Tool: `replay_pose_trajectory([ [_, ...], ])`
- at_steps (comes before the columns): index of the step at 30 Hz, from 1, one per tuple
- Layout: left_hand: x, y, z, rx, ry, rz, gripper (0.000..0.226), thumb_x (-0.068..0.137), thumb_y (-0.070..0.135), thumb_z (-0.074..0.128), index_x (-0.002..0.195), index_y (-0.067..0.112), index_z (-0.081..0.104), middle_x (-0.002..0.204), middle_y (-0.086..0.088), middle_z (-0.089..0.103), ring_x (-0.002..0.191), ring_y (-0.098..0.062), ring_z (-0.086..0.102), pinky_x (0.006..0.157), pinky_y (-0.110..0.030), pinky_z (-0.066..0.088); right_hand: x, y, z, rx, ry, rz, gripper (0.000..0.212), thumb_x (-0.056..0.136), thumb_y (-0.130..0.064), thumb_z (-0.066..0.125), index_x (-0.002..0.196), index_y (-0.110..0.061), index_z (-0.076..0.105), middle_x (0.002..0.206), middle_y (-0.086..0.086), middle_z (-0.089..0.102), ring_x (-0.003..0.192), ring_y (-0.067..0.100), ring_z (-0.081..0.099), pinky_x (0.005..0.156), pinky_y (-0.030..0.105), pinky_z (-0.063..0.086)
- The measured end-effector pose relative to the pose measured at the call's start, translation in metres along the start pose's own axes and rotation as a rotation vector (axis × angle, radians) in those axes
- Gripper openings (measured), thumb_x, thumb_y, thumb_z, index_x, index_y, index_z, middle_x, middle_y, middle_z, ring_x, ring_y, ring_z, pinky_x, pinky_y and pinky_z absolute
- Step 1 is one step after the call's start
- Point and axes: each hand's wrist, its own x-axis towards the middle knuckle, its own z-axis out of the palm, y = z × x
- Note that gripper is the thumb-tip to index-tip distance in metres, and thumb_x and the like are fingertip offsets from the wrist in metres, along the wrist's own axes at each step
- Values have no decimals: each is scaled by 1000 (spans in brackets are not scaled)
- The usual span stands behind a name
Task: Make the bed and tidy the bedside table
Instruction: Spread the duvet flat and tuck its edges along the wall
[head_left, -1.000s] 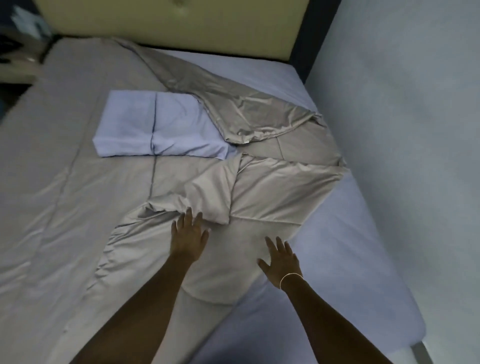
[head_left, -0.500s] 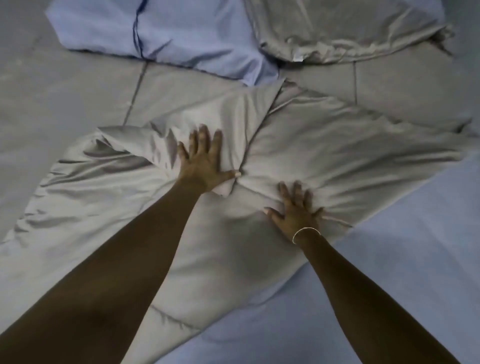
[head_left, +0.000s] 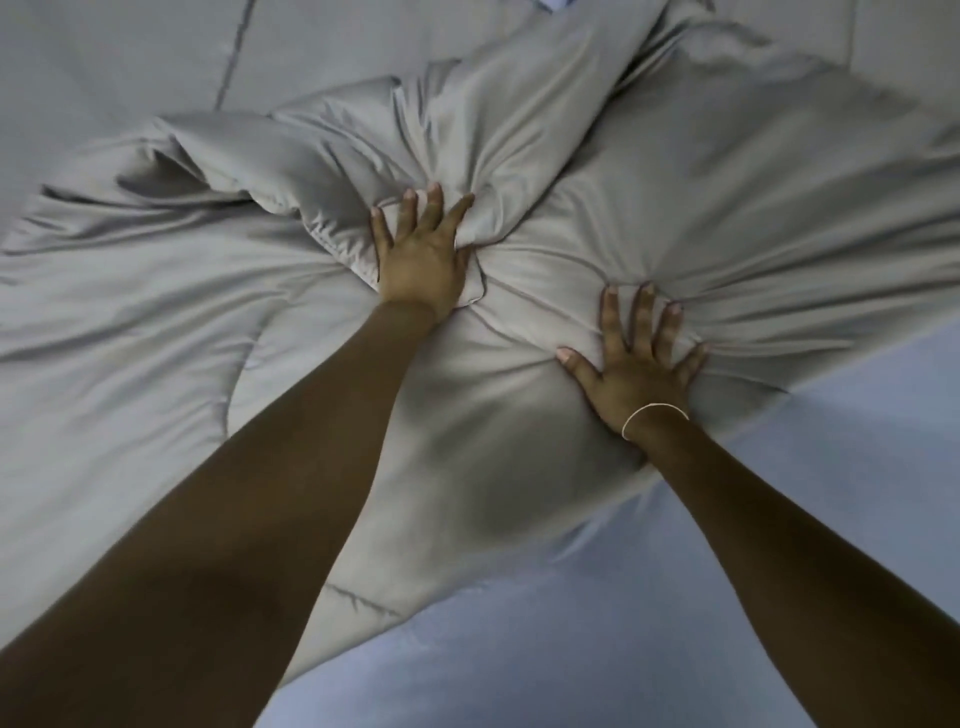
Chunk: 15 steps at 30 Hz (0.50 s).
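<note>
Since half a second ago the view has dropped much closer to the bed, and the blue pillow that lay above my hands has slid out past the top edge, leaving only a sliver. Both hands have pushed further into the grey duvet, which now bunches into deeper folds around them.

My left hand lies on a turned-over flap of the duvet, fingers spread and fairly straight, with cloth gathered up against the thumb side; whether the thumb is pinching that fold I cannot tell. My right hand presses flat on the duvet just beside and nearer to me, fingers fanned wide, and creases radiate out from under the fingertips. A thin bracelet circles that wrist.

The duvet covers the left and upper part of the view, rumpled and folded over itself. Its lower edge runs diagonally, and below it the pale blue bed sheet lies bare.
</note>
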Motion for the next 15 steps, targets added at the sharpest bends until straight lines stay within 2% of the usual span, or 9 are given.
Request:
replay_pose_trajectory([
  [3, -14, -3, -12, -28, 35, 2, 47, 96, 20, 42, 143, 20, 36, 147, -9, 41, 138, -28, 32, 116, -52, 7, 5, 0, -13, 32, -105, 20, 86, 81, -81, 26, 148, -44, -14, 160, -2, -19, 147, 32, -15, 110, 70, -2],
  [5, -31, -7, -17, -25, 44, 15, 44, 93, 14, 42, 137, 17, 42, 131, -16, 56, 122, -33, 50, 113, -48, 20, 6, 0, -34, 193, -121, -3, 92, 78, -77, 40, 152, -36, 3, 162, 1, 1, 148, 31, 3, 115, 60, 9],
  [6, -43, -8, -19, -10, 46, 25, 43, 92, 12, 43, 135, 17, 43, 123, -17, 60, 113, -36, 55, 107, -47, 28, 1, 0, -47, 351, -62, -20, 92, 77, -71, 47, 152, -29, 15, 158, 5, 19, 145, 31, 19, 116, 46, 19],
  [7, -57, -8, -20, 8, 54, 34, 43, 91, 11, 44, 134, 18, 44, 119, -17, 62, 106, -39, 57, 99, -47, 35, -6, -1, -60, 509, 25, -11, 87, 79, -61, 54, 151, -24, 23, 153, 8, 33, 139, 30, 33, 110, 34, 27],
  [8, -71, -8, -21, 21, 69, 45, 43, 91, 11, 45, 133, 19, 44, 115, -16, 63, 101, -41, 59, 89, -47, 42, -15, -1, -71, 637, 114, 26, 81, 83, -52, 57, 150, -20, 25, 151, 8, 38, 135, 29, 38, 105, 29, 29],
  [10, -101, -4, -22, 16, 107, 68, 42, 89, 12, 48, 130, 20, 48, 109, -14, 65, 92, -41, 62, 73, -45, 46, -35, -1, -86, 722, 347, 37, 82, 82, -50, 55, 151, -15, 25, 153, 8, 34, 139, 25, 35, 110, 29, 27],
  [12, -136, 3, -21, 8, 131, 90, 40, 86, 13, 53, 125, 21, 52, 101, -12, 68, 81, -38, 66, 63, -42, 47, -59, -8, -91, 714, 529, -81, 85, 79, -50, 55, 150, -12, 27, 154, 11, 31, 143, 24, 29, 117, 37, 24],
  [13, -156, 8, -19, 17, 139, 115, 40, 83, 13, 58, 122, 21, 55, 95, -10, 69, 73, -37, 67, 56, -39, 47, -69, -12, -90, 681, 555, -144, 85, 80, -50, 56, 150, -13, 27, 155, 12, 30, 144, 26, 26, 117, 42, 24],
  [15, -194, 20, -15, 5, 154, 159, 43, 72, 11, 69, 113, 20, 61, 82, -8, 70, 57, -34, 65, 45, -33, 45, -81, -17, -82, 561, 509, -225, 88, 79, -57, 58, 151, -19, 24, 157, 15, 23, 146, 31, 19, 118, 48, 21],
])
